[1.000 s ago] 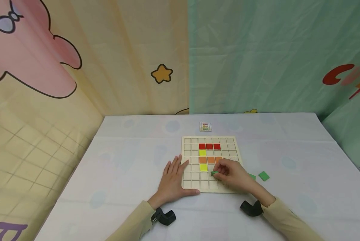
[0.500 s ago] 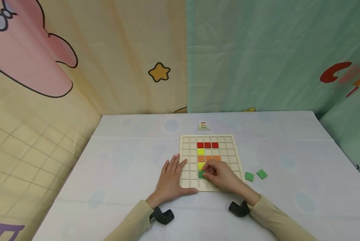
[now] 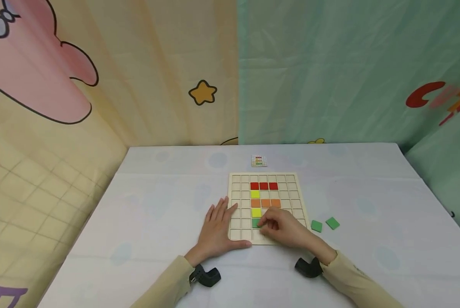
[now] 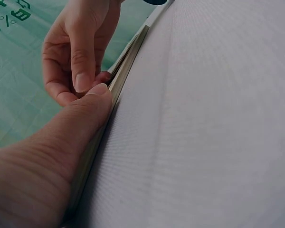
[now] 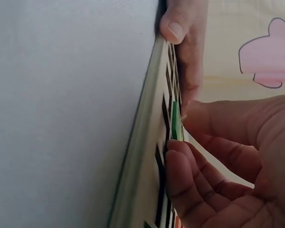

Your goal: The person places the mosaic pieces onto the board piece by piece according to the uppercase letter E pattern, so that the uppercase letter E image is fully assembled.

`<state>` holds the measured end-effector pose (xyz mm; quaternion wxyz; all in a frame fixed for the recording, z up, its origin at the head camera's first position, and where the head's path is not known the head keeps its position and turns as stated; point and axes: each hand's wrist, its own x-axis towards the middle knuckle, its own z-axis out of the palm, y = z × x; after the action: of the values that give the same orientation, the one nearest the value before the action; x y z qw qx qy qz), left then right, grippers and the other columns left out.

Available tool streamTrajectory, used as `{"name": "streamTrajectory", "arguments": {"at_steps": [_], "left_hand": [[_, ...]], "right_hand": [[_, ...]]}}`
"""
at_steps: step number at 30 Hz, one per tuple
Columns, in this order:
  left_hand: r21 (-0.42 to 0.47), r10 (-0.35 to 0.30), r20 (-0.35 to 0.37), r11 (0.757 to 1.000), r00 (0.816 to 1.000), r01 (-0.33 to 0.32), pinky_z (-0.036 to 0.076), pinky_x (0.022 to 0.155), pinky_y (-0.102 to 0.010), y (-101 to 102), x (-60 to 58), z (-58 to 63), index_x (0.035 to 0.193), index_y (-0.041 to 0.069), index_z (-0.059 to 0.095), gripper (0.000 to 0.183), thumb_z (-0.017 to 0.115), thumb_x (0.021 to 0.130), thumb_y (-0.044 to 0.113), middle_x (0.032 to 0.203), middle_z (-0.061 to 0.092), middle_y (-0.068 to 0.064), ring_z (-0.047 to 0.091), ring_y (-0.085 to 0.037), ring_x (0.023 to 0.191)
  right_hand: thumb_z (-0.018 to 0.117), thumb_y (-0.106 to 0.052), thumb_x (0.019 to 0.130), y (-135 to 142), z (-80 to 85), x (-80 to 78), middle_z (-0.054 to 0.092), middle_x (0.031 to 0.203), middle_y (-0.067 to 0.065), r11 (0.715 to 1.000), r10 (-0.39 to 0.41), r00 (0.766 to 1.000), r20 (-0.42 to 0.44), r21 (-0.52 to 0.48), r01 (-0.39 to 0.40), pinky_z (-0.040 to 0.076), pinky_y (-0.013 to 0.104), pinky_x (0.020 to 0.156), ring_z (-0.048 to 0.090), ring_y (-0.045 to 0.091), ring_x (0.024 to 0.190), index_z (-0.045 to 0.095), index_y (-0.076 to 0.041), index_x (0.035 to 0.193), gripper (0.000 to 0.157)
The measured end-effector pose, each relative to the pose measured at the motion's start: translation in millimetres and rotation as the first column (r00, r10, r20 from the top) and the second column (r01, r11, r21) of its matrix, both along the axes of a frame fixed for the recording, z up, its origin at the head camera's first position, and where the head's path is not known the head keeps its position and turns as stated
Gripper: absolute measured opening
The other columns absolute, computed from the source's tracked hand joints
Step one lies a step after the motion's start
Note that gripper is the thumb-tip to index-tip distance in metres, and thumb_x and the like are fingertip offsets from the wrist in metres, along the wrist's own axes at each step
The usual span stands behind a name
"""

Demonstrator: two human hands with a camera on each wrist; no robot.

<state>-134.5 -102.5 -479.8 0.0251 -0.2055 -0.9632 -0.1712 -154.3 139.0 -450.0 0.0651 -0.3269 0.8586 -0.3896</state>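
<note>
My left hand (image 3: 217,229) lies with straight fingers along the left edge of the pale grid board (image 3: 235,234), its thumb along the front edge. My right hand (image 3: 285,226) is over the lower part of the board, with curled fingers and thumb at a square green tile (image 5: 176,121). In the right wrist view the thumb and a fingertip are at opposite ends of that tile. It sits in the cell below a yellow tile (image 3: 256,212). Above are orange tiles (image 3: 265,203), another yellow tile (image 3: 255,194) and a row of red tiles (image 3: 263,186).
Two loose green tiles, one nearer (image 3: 316,226) and one farther (image 3: 333,223), lie on the white table right of the board. A small pattern card (image 3: 259,161) lies behind the board. Printed curtains (image 3: 314,72) hang around the table.
My right hand has moved left across the board with the green tile, bringing it to the cell under the yellow one. The left hand stays at the board's edge.
</note>
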Motion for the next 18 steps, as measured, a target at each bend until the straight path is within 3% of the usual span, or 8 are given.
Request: {"name": "streamTrajectory", "arguments": {"at_steps": [4, 10, 14, 18], "left_hand": [[0.003, -0.002, 0.002, 1.0, 1.0, 0.002, 0.003, 0.113, -0.044, -2.4, 0.0, -0.7, 0.149, 0.011, 0.026, 0.111, 0.058, 0.068, 0.079, 0.156, 0.011, -0.014, 0.004, -0.026, 0.143], [0.004, 0.0, 0.006, 1.0, 1.0, 0.0, 0.003, 0.113, -0.044, -2.5, 0.1, -1.2, 0.149, 0.011, 0.027, 0.11, 0.059, 0.068, 0.079, 0.157, 0.011, -0.014, 0.004, -0.026, 0.143], [0.006, -0.002, 0.0, 1.0, 1.0, 0.002, 0.003, 0.113, -0.044, -2.3, -0.1, -1.7, 0.149, 0.011, 0.027, 0.11, 0.06, 0.068, 0.078, 0.157, 0.011, -0.014, 0.004, -0.026, 0.143], [0.008, -0.003, 0.001, 1.0, 1.0, 0.003, 0.003, 0.113, -0.044, -2.1, 0.6, -0.9, 0.149, 0.011, 0.027, 0.11, 0.061, 0.068, 0.077, 0.157, 0.011, -0.014, 0.004, -0.026, 0.143]], "right_hand": [[0.07, -0.008, 0.086, 5.9, 3.3, 1.1, 0.057, 0.08, -0.012, 0.999, 0.032, 0.999, -0.02, -0.006, -0.032, 0.047, 0.022, 0.06, 0.051, 0.006, 0.069, 0.068, -0.016, 0.09, 0.009], [0.069, -0.005, 0.086, 25.4, 13.1, -1.0, 0.061, 0.082, -0.008, 1.0, 0.001, 0.998, -0.055, -0.021, -0.002, 0.05, 0.024, 0.063, 0.054, 0.007, 0.072, 0.068, -0.013, 0.09, 0.008], [0.072, -0.005, 0.084, 46.8, 19.0, -5.8, 0.058, 0.081, -0.009, 0.997, -0.043, 0.996, -0.072, 0.061, 0.047, 0.047, 0.025, 0.061, 0.053, 0.007, 0.071, 0.066, -0.013, 0.089, 0.01], [0.076, -0.013, 0.081, 69.2, 23.8, -8.8, 0.052, 0.077, -0.009, 0.969, -0.115, 0.992, -0.055, 0.212, 0.124, 0.044, 0.026, 0.061, 0.049, 0.009, 0.07, 0.062, -0.018, 0.083, 0.015]]}}
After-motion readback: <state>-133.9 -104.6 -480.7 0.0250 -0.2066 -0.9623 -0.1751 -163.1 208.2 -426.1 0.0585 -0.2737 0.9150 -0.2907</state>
